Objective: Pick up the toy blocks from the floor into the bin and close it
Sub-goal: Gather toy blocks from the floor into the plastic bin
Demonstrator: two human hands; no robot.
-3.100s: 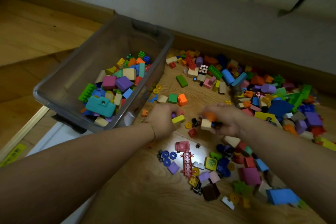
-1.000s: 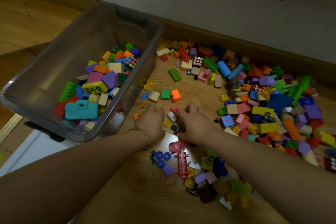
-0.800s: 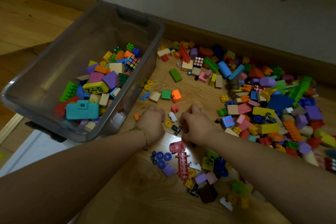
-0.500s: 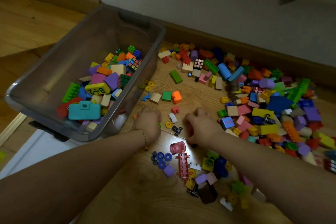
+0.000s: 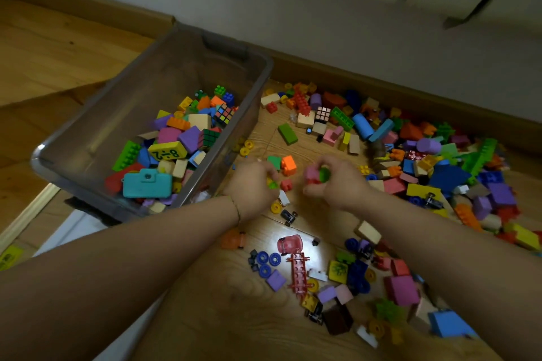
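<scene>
Two hands low over the floor (image 5: pixel 316 214), both grips closed on toys. Right hand (image 5: pixel 337 184) curls round a pink block (image 5: pixel 311 174) and a green piece (image 5: pixel 324 174). Left hand (image 5: pixel 252 187) pinches a small green bit (image 5: pixel 273 184), too small to make out. Bin (image 5: pixel 265 67) sits just left of the left hand, open, partly filled. Big pile of blocks (image 5: pixel 440 167) spreads over the floor to the right, with more scattered near the forearms. Step: gathering handfuls, and I'd say most of the job remains. Next: carry both handfuls left over the rim and let go. Can't pick out a lid.
</scene>
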